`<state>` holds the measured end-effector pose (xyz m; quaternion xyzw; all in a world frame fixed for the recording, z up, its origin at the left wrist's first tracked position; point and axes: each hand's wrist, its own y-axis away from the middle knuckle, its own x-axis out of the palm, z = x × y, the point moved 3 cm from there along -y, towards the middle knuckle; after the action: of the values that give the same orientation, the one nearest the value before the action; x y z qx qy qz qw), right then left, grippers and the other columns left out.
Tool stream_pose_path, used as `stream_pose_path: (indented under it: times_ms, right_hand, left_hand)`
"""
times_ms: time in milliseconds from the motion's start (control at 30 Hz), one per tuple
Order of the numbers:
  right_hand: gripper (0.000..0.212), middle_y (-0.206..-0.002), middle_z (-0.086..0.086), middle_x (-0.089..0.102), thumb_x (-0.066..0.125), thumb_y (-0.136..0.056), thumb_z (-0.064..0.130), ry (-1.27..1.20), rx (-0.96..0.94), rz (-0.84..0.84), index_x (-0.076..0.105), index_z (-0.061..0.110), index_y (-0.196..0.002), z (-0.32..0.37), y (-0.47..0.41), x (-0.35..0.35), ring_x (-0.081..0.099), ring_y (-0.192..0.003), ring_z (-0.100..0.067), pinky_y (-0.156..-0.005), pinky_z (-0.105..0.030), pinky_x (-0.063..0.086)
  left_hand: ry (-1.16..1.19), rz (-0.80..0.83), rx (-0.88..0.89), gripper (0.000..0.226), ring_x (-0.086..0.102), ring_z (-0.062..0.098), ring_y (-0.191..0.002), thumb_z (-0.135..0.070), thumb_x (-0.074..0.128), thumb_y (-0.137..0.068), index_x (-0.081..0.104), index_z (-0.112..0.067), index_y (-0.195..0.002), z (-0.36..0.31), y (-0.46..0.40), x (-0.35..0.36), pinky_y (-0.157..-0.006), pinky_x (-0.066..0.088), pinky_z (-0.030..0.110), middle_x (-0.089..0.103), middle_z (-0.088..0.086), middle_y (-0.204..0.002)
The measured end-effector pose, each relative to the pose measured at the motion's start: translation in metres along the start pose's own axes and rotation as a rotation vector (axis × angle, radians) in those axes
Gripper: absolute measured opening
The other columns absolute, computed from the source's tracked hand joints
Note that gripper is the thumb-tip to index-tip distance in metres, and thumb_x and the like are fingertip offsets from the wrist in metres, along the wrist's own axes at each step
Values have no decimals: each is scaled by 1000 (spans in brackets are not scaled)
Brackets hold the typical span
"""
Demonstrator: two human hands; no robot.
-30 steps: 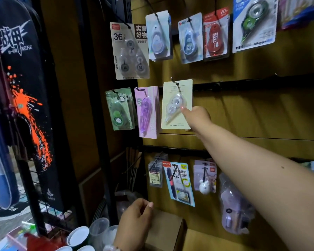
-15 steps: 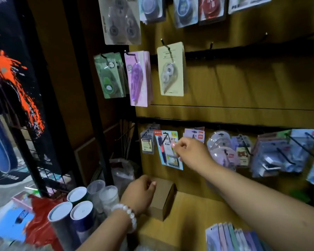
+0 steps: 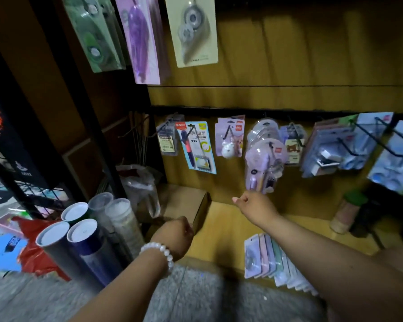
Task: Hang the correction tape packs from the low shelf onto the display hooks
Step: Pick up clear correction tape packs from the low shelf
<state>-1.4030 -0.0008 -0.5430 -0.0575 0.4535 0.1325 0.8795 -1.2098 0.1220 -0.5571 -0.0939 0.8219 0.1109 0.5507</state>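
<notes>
A fanned stack of pastel correction tape packs [image 3: 272, 259] lies on the low yellow shelf [image 3: 223, 224], near its front edge. Three kinds of pack hang on the upper hooks: green [image 3: 96, 31], purple [image 3: 142, 40] and cream [image 3: 193, 29]. My right hand [image 3: 254, 203] hovers above the shelf with its fingers curled and nothing in it, up and left of the stack. My left hand [image 3: 175, 233], with a pearl bracelet on the wrist, is curled against the front corner of a cardboard box [image 3: 184, 201]; its fingers are hidden.
A lower rail carries hooks with other carded goods [image 3: 196, 147], a lilac blister pack [image 3: 263, 163] and blue packs [image 3: 335, 147]; long black hooks [image 3: 393, 140] stick out at the right. Capped tubes [image 3: 79, 231] and a black rack post [image 3: 98, 126] stand at the left.
The view has tilted down to the low shelf. My right hand has dropped from the lower hook row to just above the shelf. My left hand slid to the box's front corner.
</notes>
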Motion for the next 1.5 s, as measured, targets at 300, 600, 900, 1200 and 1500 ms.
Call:
stream_pose_path:
  times_ms: [300, 600, 900, 1200, 1500]
  right_hand:
    - [40, -87, -17, 63, 47, -96, 42, 2, 368, 105, 56, 8, -79, -111, -15, 22, 60, -84, -32, -68, -29, 39]
    - [47, -57, -9, 48, 61, -90, 38, -145, 568, 154, 44, 11, -56, -174, -19, 74, 50, -61, -27, -63, -29, 41]
    - [51, -115, -13, 68, 62, -83, 54, 67, 594, 154, 66, 9, -107, -165, -20, 117, 61, -109, -32, -83, -30, 44]
    - [57, -112, -13, 67, 66, -76, 59, 264, 546, 155, 66, 11, -106, -159, -30, 148, 64, -102, -32, -81, -33, 50]
    - [50, -96, -9, 69, 60, -77, 62, 278, 536, 207, 64, 13, -87, -150, -31, 151, 65, -90, -29, -73, -30, 48]
  left_hand:
    - [12, 140, 15, 33, 63, 24, -95, -41, 45, -96, 61, -13, -106, -15, -18, 59, -73, 44, 29, 70, 9, -101]
    - [56, 244, 37, 32, 63, 28, -98, -38, 44, -98, 59, -11, -108, -21, -36, 115, -70, 40, 28, 70, 11, -101]
    - [106, 273, 64, 28, 64, 25, -90, -35, 44, -98, 59, -13, -102, -9, -49, 152, -68, 40, 26, 69, 9, -93]
    - [150, 321, 29, 27, 63, 27, -90, -34, 44, -98, 59, -13, -102, 8, -57, 174, -68, 39, 28, 69, 10, -93]
    - [217, 394, -85, 24, 64, 26, -89, -37, 46, -96, 58, -17, -98, 18, -56, 181, -69, 41, 28, 69, 11, -91]
